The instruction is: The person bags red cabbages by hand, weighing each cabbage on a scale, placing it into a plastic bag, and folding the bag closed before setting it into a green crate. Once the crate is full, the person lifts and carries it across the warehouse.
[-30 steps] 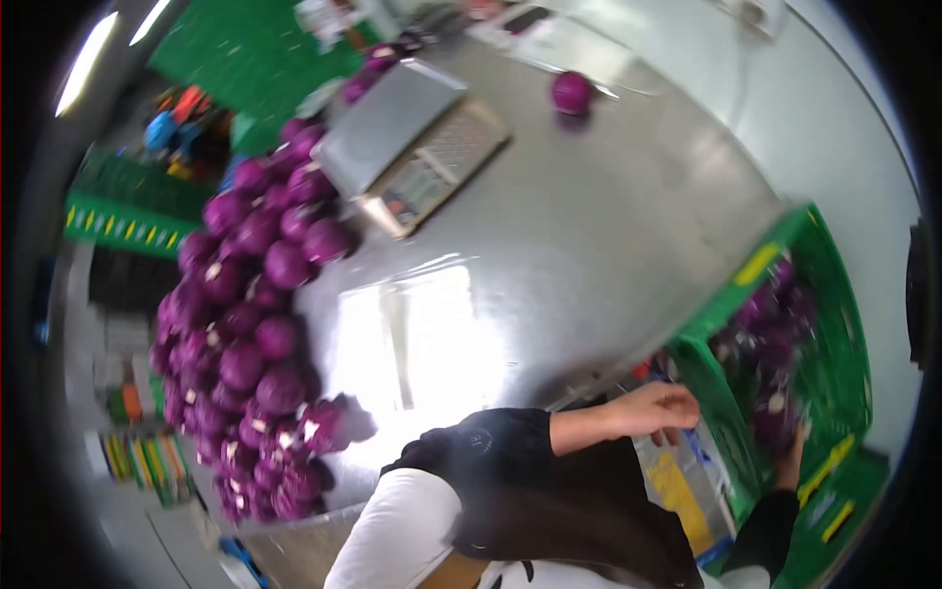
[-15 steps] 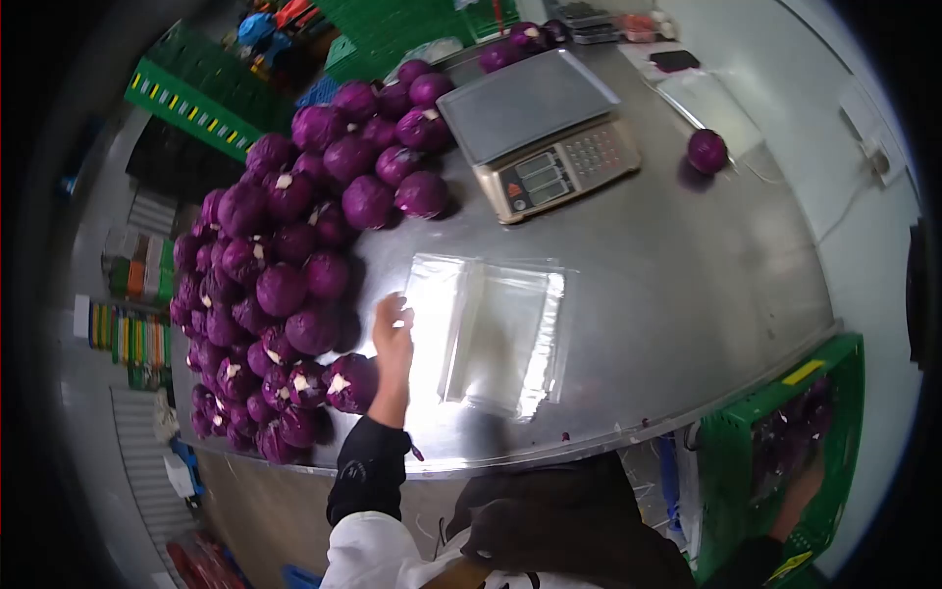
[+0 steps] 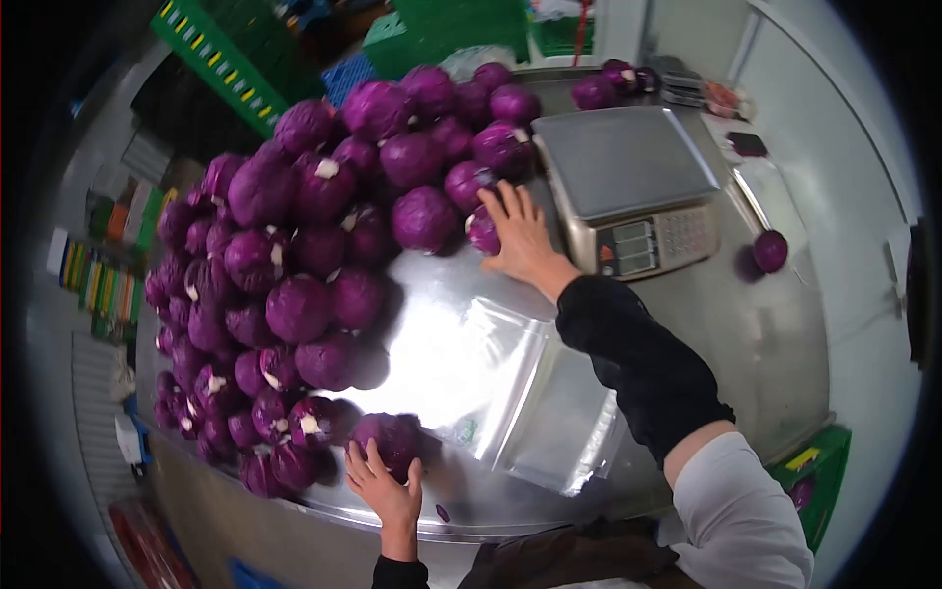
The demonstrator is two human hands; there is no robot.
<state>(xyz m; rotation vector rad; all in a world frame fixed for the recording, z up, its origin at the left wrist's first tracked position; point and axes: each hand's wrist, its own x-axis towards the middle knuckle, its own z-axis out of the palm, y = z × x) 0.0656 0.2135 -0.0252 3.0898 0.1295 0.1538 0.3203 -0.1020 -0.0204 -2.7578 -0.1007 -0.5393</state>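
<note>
Read from mid-view, the left hand [image 3: 390, 498] is at 7 o'clock, its grip wide, fingers spread over the lower edge of a near cabbage [image 3: 392, 437] on the tabletop [image 3: 751, 344]; at 12, the right hand [image 3: 527, 240] spreads wide over a far cabbage [image 3: 479, 236]. How firmly either presses, I cannot tell. A cabbage heap [image 3: 298, 306] crowds 8 to 12 o'clock, and a scale [image 3: 628, 162] stands just beside the right hand at 2, hemming it in. Clear plastic [image 3: 569, 412] lies flat at 5, a lone cabbage [image 3: 770, 251] at 3. The dark sleeve [image 3: 638, 358] covers some of the tabletop; the right hand hides much of its cabbage. Glare washes out the metal near 7, the green crate [image 3: 827, 459] at 4 shows only partly, and the scale's display is unreadable.
</note>
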